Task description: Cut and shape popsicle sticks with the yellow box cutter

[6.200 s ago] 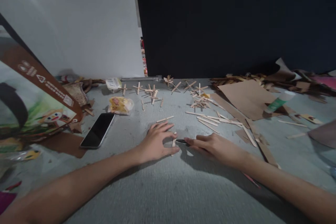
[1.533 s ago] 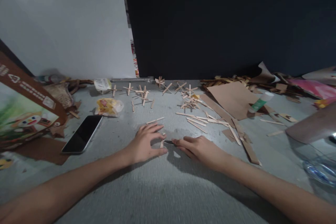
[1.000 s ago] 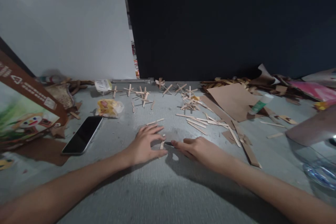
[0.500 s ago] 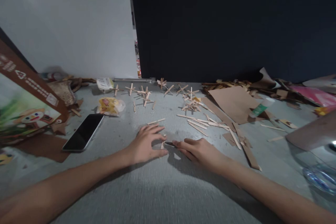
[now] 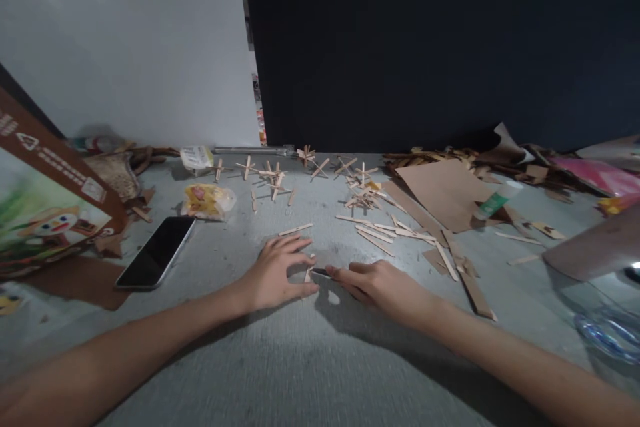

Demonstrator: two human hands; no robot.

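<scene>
My left hand rests on the table, its thumb and fingers curved round a short craft stick and steadying it at both ends. From the right, my right hand grips a small knife with a dark, slim blade. The blade's tip meets the middle of the craft stick; the handle is hidden in my fingers. Just beyond my left hand lies another craft stick. A loose group of craft sticks spreads out past my right hand.
Crossed-stick pieces stand along the back. A phone, a yellow packet and a printed carton are at left. At right are cardboard, a glue stick, a tilted cylinder and a tape roll.
Both hands hold nearly the same pose, with the knife against the craft stick. The whole view has shifted slightly.
</scene>
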